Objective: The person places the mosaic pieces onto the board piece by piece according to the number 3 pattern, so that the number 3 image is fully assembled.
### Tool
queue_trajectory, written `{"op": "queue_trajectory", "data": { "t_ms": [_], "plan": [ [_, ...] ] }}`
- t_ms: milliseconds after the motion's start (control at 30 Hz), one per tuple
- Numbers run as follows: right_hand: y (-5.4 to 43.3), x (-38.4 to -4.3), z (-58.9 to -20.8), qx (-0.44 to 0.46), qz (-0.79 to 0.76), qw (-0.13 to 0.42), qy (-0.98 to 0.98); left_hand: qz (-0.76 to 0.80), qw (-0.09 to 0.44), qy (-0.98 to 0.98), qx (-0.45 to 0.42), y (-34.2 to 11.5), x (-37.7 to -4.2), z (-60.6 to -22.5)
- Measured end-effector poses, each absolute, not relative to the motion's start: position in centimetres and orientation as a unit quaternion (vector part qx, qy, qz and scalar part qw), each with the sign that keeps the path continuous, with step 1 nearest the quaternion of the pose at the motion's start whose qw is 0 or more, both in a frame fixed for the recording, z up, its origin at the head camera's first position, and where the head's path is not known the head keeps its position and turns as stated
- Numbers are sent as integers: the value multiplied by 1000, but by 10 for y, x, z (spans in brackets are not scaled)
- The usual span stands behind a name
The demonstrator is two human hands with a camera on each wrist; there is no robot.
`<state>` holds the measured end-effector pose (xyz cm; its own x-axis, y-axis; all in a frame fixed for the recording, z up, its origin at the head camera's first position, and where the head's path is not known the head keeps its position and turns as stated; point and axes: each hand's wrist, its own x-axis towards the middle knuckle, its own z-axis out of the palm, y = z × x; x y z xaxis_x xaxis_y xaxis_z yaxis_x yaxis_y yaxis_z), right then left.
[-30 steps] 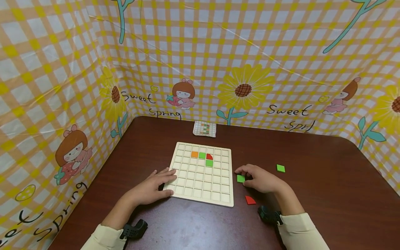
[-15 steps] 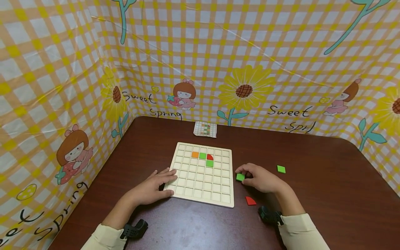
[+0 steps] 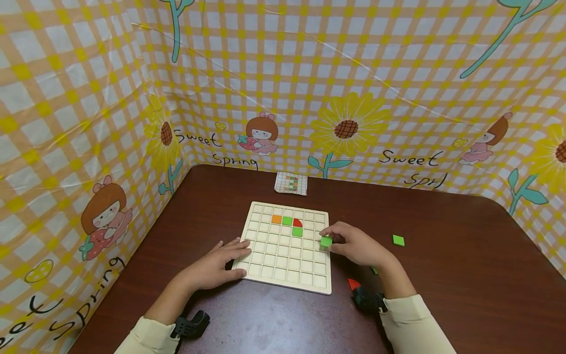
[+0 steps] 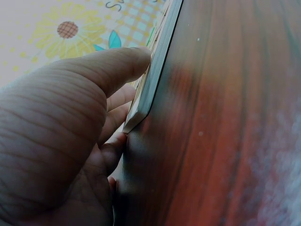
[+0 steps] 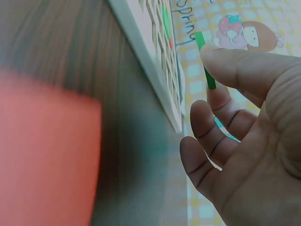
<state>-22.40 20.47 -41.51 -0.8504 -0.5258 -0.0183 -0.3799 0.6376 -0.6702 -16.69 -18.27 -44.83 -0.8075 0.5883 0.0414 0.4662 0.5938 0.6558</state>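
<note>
Green tile point(image 3: 326, 241) pinched in my right grip point(image 3: 355, 244), at three-o'clock edge of board point(image 3: 281, 261); left grip point(image 3: 214, 266), fingers spread, rests at eight o'clock.

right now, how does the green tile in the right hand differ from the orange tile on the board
Colour: the held tile is green, the orange tile orange. State: the held tile is pinched by the right hand, off the board; the orange tile lies in the board's grid, untouched. Both are square and plain.
</note>
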Motion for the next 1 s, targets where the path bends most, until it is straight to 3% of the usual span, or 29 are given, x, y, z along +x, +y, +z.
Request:
{"op": "queue_trajectory", "data": {
  "t_ms": [1000],
  "plan": [
    [128,-237,-418,-288,-388,138,864,335,97,889,296,-183,-169,-449]
  ]
}}
